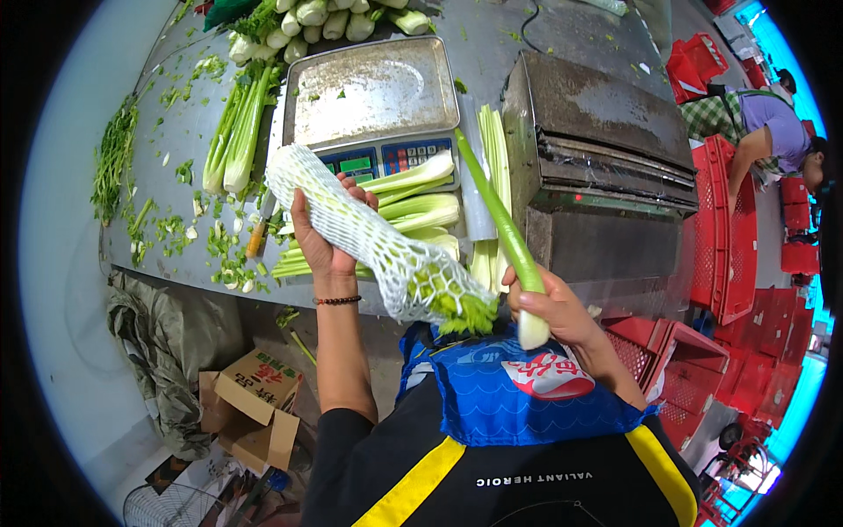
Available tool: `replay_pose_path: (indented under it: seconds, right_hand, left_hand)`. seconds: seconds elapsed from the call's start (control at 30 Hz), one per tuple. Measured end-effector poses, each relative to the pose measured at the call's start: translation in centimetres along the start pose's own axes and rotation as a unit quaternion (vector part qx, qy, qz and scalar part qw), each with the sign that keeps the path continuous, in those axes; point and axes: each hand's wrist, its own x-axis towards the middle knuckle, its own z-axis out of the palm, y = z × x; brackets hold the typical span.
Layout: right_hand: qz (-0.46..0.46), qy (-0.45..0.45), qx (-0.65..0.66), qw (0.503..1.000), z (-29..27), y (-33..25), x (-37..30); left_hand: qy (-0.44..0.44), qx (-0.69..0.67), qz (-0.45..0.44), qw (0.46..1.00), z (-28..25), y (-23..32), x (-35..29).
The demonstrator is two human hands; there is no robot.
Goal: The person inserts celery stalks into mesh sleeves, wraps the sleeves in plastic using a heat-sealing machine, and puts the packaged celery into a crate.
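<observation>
My left hand [320,241] grips a celery bunch sleeved in white foam net [378,241], held slanted over the front edge of the grey table [189,119]; leafy ends poke out of the net's lower end. In my right hand [553,307] is a single long green celery stalk [496,211], its pale base down by my fingers and its tip pointing up toward the scale. Loose celery stalks [421,206] lie on the table just behind the netted bunch.
A digital scale [369,92] with a steel pan stands mid-table, a metal sealing machine [601,145] to its right. More celery [237,132] and trimmings lie left. Red crates [724,228] stack at right, where another person [773,132] bends. A cardboard box [259,404] sits below.
</observation>
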Motion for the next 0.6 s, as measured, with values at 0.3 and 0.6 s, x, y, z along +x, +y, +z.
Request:
replay_pose_path:
  seconds: [0.3,0.6]
  right_hand:
    - [-0.091,0.177,-0.464,0.863,-2.3,1.4,-1.9]
    - [-0.291,0.124,-0.176,0.932,-2.3,-0.7,0.6]
  left_hand:
    - [0.085,0.117,-0.005,0.989,-2.6,-1.6,1.0]
    - [0.136,0.182,0.028,0.973,-7.5,-1.2,4.0]
